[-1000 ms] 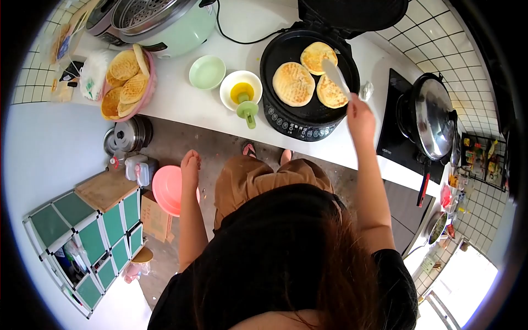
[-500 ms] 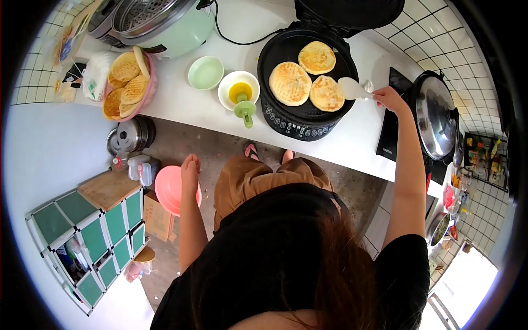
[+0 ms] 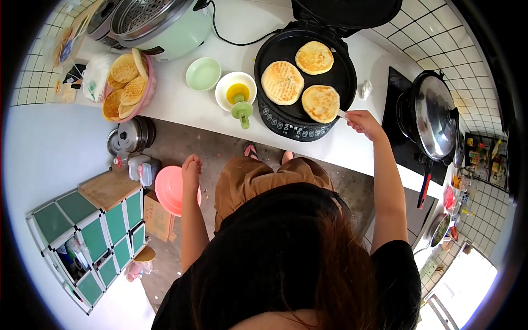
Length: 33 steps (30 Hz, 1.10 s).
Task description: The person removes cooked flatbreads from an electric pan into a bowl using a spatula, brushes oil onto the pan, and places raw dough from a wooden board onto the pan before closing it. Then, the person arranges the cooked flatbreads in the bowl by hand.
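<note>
My right hand [image 3: 364, 124] grips the handle of a white spatula [image 3: 342, 114] at the griddle's lower right edge. The spatula's blade is hidden, seemingly beneath the nearest browned flatbread [image 3: 321, 104]. Two more flatbreads, a left one [image 3: 282, 83] and an upper one [image 3: 314, 58], lie on the black electric griddle [image 3: 303, 114], whose lid [image 3: 346, 12] stands raised behind. My left hand [image 3: 191, 165] hangs low beside my body, its fingers loosely curled with nothing visible in them. It is above a pink basin [image 3: 169, 190] on the floor.
Left of the griddle stand a white bowl of yellow oil [image 3: 221, 94] with a green-handled brush [image 3: 242, 112], and a pale green bowl [image 3: 203, 74]. A pink basket [image 3: 149, 94] holds several flatbreads. A lidded wok [image 3: 436, 118] sits on the black cooktop [image 3: 391, 102]; crumpled white tissue [image 3: 366, 89] lies nearby.
My right hand has moved left and nearer to me with the spatula. The nearest flatbread has slid toward the griddle's front, and the left one has shifted slightly left. My left hand stays put.
</note>
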### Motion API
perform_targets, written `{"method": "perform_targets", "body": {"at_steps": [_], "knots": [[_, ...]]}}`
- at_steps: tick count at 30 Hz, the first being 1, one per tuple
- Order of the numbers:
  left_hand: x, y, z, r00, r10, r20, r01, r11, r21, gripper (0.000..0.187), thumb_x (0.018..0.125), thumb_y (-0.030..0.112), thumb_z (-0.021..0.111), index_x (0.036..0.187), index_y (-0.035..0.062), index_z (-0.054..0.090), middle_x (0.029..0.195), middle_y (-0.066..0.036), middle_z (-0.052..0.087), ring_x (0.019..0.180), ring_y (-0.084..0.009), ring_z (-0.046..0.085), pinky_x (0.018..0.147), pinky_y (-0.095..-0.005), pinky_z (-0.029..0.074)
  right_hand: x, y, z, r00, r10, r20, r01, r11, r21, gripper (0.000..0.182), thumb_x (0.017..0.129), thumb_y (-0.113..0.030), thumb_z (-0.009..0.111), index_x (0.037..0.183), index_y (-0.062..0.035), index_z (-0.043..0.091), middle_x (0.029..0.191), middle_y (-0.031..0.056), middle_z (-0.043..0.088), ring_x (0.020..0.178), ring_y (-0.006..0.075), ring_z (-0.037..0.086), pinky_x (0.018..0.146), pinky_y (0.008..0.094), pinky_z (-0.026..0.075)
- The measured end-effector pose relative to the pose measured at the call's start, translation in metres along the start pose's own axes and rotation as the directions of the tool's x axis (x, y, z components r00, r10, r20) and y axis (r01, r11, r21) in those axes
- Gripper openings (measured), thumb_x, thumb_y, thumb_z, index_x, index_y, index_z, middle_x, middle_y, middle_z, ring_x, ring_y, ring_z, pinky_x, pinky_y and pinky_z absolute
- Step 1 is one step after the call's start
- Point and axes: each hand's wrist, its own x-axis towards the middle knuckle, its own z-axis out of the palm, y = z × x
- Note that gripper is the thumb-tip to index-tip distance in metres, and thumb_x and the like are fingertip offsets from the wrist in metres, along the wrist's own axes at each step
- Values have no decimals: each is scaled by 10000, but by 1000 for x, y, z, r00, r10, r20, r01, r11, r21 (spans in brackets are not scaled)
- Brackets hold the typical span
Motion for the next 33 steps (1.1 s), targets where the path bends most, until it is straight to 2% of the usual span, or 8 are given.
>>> {"method": "perform_targets", "body": {"at_steps": [3,6,9,19,26,29,30,33], "knots": [[0,-1,-1,1000,-2,2,2,1000,-14,101,748,69,364,662,105,404,618,43,365,548,-48,301,493,-195,250,-18,3,0,978,-70,-196,91,991,100,257,836,-201,562,1017,-27,617,629,-38,517,481,17,355,427,154,274],[-2,1,1,1000,23,13,-23,1000,-12,103,746,62,362,659,99,402,616,41,362,550,-49,301,496,-196,249,-31,0,10,752,-462,-471,341,883,-322,257,840,-164,550,1042,-14,600,607,34,526,492,104,459,469,249,379],[3,-1,3,1000,16,25,-15,1000,-26,103,746,60,362,658,95,401,613,40,357,551,-52,300,497,-197,246,-47,-10,32,443,-813,-377,279,525,-804,263,814,-76,529,1069,-84,594,694,139,550,598,304,550,571,370,451],[7,6,8,1000,-8,25,9,1000,-20,110,742,55,348,650,105,382,606,42,341,537,-48,286,480,-196,230,-59,-6,34,524,-661,-538,80,667,-741,242,823,-118,518,1051,-102,598,758,164,585,679,328,584,614,392,471],[10,-1,-1,996,0,85,2,1000,-20,105,737,62,354,647,113,375,611,41,351,531,-43,281,473,-194,228,-34,-12,-7,635,-618,-464,-65,555,-829,252,801,-162,516,1015,-78,620,766,185,606,724,340,600,640,404,478],[8,2,-1,997,1,75,0,1000,-17,102,733,63,356,648,114,379,608,40,352,531,-44,283,475,-194,230,-5,-4,-47,817,-415,-400,43,736,-676,287,774,-163,524,1024,-60,622,707,167,610,656,282,615,616,371,475],[7,3,0,998,-1,66,2,1000,-17,101,732,63,357,648,114,381,607,39,352,530,-44,283,475,-194,231,-4,-10,-57,892,-350,-286,95,764,-638,302,767,-159,530,1028,-46,631,639,98,593,530,168,547,490,293,428],[4,1,0,999,5,46,-5,1000,-6,100,725,56,353,649,112,386,603,38,354,529,-48,284,478,-195,232,-5,-15,-55,986,16,-167,-76,931,-356,286,770,-163,548,1011,-43,645,604,25,542,482,82,432,400,220,326]]}}
